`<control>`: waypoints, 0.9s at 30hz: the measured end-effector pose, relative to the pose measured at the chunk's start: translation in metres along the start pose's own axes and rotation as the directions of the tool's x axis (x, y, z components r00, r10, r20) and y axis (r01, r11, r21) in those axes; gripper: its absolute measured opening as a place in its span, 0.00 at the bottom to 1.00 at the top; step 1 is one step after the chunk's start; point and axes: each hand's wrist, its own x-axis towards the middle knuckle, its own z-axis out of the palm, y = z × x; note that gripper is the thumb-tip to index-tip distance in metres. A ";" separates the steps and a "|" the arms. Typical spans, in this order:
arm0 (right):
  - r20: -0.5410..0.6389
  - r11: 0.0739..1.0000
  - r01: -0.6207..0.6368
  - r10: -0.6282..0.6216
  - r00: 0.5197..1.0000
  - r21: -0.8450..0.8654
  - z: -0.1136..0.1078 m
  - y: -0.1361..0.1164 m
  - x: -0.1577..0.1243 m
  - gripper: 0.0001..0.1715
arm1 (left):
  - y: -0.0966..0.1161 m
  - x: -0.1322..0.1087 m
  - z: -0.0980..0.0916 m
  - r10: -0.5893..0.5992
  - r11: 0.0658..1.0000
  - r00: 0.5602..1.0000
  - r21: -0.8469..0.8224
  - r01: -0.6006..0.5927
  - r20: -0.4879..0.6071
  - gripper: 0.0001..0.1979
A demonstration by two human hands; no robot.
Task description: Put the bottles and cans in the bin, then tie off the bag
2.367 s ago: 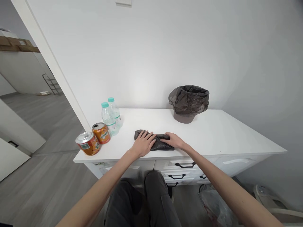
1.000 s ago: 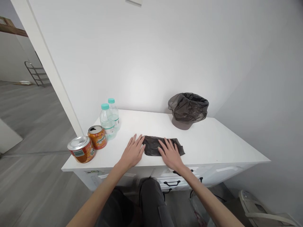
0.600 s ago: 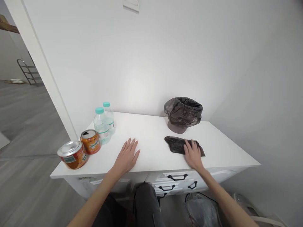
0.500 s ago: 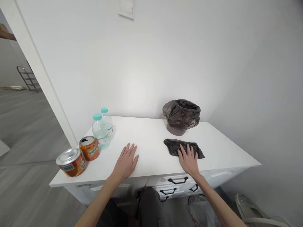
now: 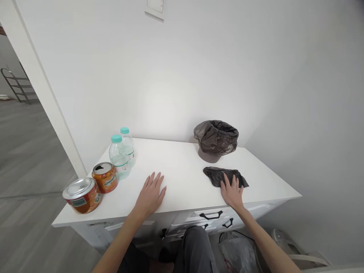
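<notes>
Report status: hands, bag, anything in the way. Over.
Left hand open, flat on the table. Right hand open, resting on folded black bag. Lined bin just behind bag; cans, bottles far left.

Surface: white cabinet top, drawers below.
Under the right hand, at its fingertips: folded dark bag.
Beyond right hand: lined bin.
Left of the left hand: two bottles, two cans.
</notes>
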 end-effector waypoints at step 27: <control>0.064 0.992 -0.055 0.048 0.997 0.116 -0.020 -0.018 -0.002 0.42 | 0.016 -0.006 -0.013 -0.051 0.995 0.998 0.091 0.047 0.037 0.26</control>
